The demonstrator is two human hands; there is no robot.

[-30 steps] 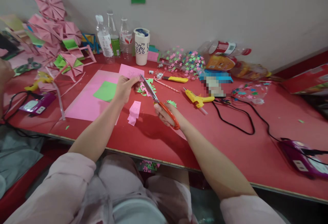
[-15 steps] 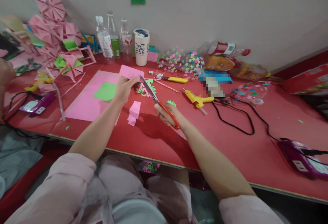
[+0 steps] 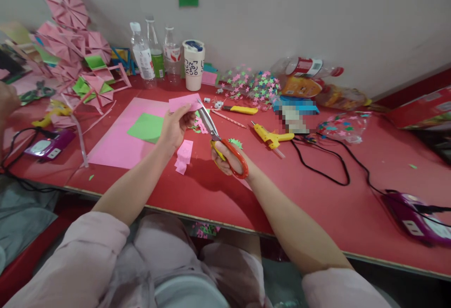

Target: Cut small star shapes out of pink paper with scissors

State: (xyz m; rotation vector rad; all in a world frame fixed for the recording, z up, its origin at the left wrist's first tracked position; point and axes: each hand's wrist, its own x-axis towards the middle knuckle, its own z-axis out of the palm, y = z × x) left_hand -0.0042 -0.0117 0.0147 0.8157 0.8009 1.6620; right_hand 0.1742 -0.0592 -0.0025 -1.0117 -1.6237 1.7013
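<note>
My left hand [image 3: 175,126] pinches a small pink paper piece [image 3: 183,102] and holds it up above the red table [image 3: 317,190]. Orange-handled scissors [image 3: 221,144] are gripped in my right hand [image 3: 225,157], fingers through the loops, blades pointing up-left with their tips at the paper's right edge. A pink scrap [image 3: 183,154] lies on the table below, between my two hands. Green and pink cuttings [image 3: 200,125] lie just beyond the blades.
A large pink sheet [image 3: 121,139] with a green square [image 3: 145,127] lies left. A yellow glue gun [image 3: 271,135], yellow cutter [image 3: 241,109], bottles [image 3: 143,57], a cup [image 3: 193,65], star cut-outs [image 3: 252,85] and pink paper fans [image 3: 66,40] crowd the back. Black cables [image 3: 331,162] and purple devices [image 3: 416,216] lie right.
My left hand turned the pink paper flatter and lifted it slightly. The scissors swung more upright and their handles spread apart, the blades meeting the paper's edge.
</note>
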